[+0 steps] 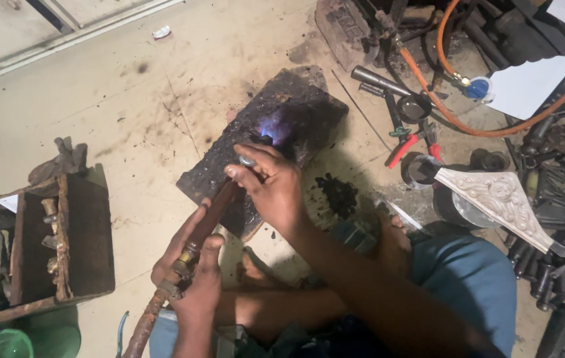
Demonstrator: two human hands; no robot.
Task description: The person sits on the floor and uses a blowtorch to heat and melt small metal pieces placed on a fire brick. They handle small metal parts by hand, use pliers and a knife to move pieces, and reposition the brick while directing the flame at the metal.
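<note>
My left hand (189,268) grips the brass valve end of a long rusty torch (213,215) near its hose. My right hand (270,184) is closed over the torch's front end, with a ring on the thumb. A blue flame (272,127) burns at the tip, just beyond my right hand's fingers. The flame plays on a charred black slab (295,99) lying on the floor. What sits under the flame is hidden by glare and my fingers.
A rusty open wooden box (63,238) with metal bits stands at the left. An orange hose (454,113), red-handled pliers (409,146), metal rods and an ornate white triangular piece (494,195) lie at the right. A pile of dark bits (339,193) lies beside the slab.
</note>
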